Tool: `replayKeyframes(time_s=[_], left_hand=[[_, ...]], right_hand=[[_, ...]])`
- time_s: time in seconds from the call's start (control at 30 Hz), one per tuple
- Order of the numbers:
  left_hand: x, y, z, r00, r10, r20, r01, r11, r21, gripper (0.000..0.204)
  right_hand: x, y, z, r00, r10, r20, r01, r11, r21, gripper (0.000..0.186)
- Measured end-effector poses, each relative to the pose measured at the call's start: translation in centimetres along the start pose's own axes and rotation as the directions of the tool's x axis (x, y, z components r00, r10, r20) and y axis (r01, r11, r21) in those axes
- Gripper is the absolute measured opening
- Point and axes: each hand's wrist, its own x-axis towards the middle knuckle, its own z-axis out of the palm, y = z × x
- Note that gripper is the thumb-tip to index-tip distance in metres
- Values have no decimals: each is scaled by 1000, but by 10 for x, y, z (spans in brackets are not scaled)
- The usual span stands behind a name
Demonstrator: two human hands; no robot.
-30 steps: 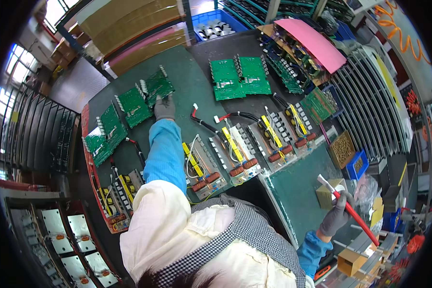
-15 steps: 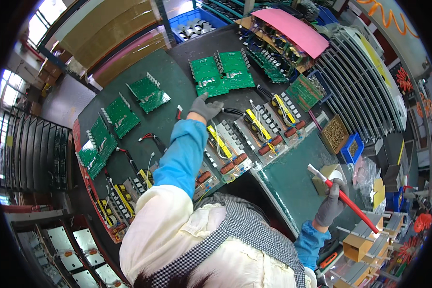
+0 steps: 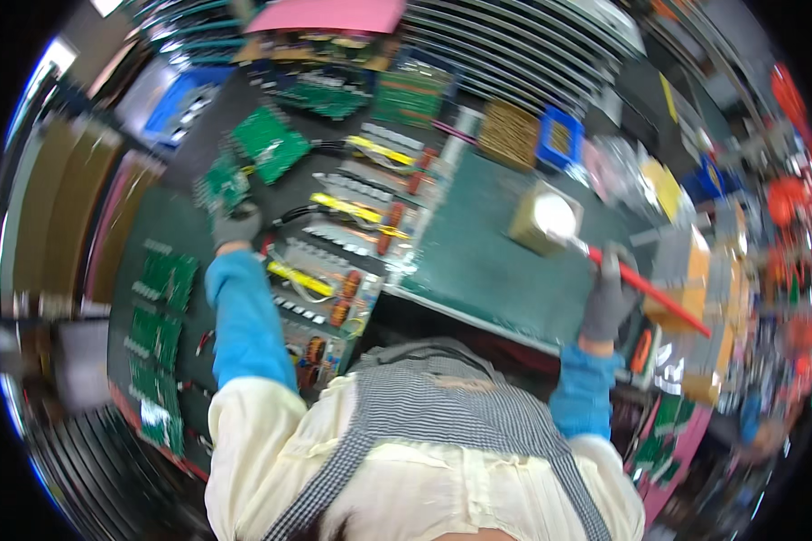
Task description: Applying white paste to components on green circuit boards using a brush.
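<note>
My left hand (image 3: pixel 236 227), in a grey glove, is at the near edge of a green circuit board (image 3: pixel 224 183). Its fingers look closed on that edge, though blur softens them. The board looks tilted beside another green board (image 3: pixel 271 144). In my right hand (image 3: pixel 610 293), also gloved, is a brush with a long red handle (image 3: pixel 651 290). Its pale head is at the rim of a round white tub (image 3: pixel 553 215), which stands in a square beige box (image 3: pixel 525 230). Metal assemblies with yellow transformers (image 3: pixel 347 208) and copper coils lie right of my left hand.
Several green boards (image 3: pixel 156 338) lie at the left of the bench. Beyond the tub are a box of small brass-coloured parts (image 3: pixel 507 135) and a blue bin (image 3: pixel 561 138). A slatted rack (image 3: pixel 514 41) stands at the back; cardboard boxes (image 3: pixel 686 270) are at the right.
My view has swung to the right. My left hand has gone from the black cable to the board, which now looks tilted. The brush head has come to the tub's rim.
</note>
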Motion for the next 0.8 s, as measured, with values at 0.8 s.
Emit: replayKeyframes(time_s=[0.8], left_hand=[[-275,-301,-44,656,-734,175,337,493,802,56]], right_hand=[[73,116,-19,649,-489,583,724,160,-671,26]])
